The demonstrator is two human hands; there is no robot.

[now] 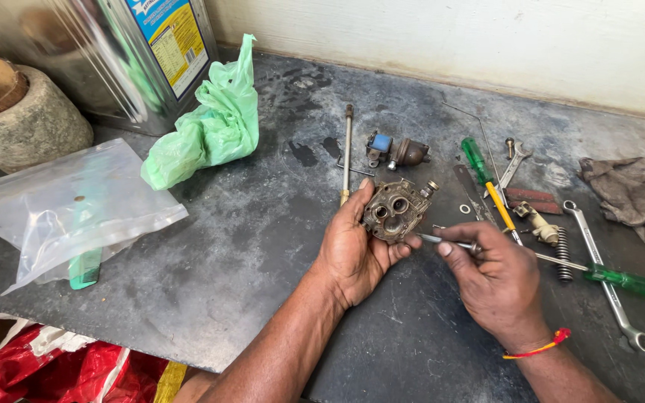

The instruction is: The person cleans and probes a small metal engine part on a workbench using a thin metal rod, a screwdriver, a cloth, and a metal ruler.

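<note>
The left hand [352, 250] grips a grimy brass-coloured metal valve body [396, 211], ported face up; the right hand [494, 280] pinches a thin metal pick [442, 240], which lies level and points left at it.

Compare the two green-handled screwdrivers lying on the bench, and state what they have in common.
The upper screwdriver has a green and yellow handle; the lower screwdriver has an all-green one. The upper one lies steeply, handle toward the wall; the lower one lies nearly level, handle pointing right. The lower one's shaft crosses a spring and a spanner. Both lie untouched, right of the right hand.
</note>
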